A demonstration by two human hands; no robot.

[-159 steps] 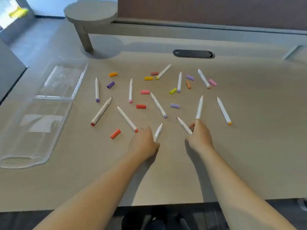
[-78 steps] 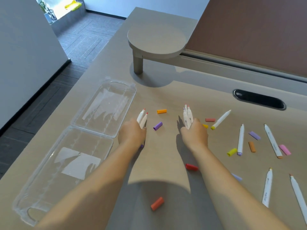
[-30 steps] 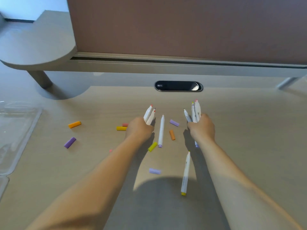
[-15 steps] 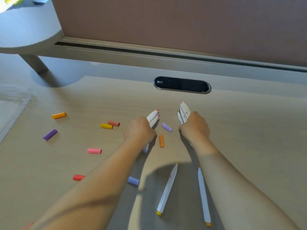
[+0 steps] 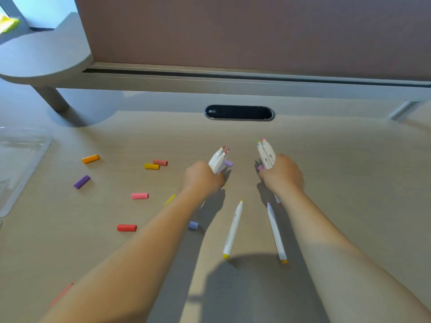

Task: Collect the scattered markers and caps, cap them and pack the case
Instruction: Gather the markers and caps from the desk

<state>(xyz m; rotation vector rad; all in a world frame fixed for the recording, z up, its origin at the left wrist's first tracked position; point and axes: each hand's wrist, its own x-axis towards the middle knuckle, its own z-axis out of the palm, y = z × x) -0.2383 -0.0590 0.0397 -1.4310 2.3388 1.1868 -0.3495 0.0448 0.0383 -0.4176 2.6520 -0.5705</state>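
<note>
**Both Fists Full as Marker Round-Up Goes On**

A person leans over a pale wooden desk (image 5: 349, 183), each hand clenched around a bundle of uncapped white markers. The left hand (image 5: 201, 180) grips a cluster of markers (image 5: 218, 160) with their red and purple tips fanned up and away from the palm; the right hand (image 5: 282, 174) clutches a second bundle (image 5: 265, 153), tips likewise pointing forward, probably to keep wet ink off the skin. A lilac cap (image 5: 228, 163) lies just beside the left bundle, and a pink cap (image 5: 260, 168) touches the right fist.

Two markers remain loose on the desk between the forearms: a yellow-ended one (image 5: 232, 229) and an orange-ended one (image 5: 276, 231). Caps lie scattered to the left: orange (image 5: 90, 159), yellow (image 5: 152, 166), salmon (image 5: 160, 162), purple (image 5: 81, 181), pink (image 5: 139, 196), red (image 5: 126, 227), with a pale blue one (image 5: 193, 225) near the left forearm. The clear plastic case (image 5: 21, 159) sits at the far left edge, well apart from the hands. Gathering looks well under way; no capping or packing appears done.
</note>
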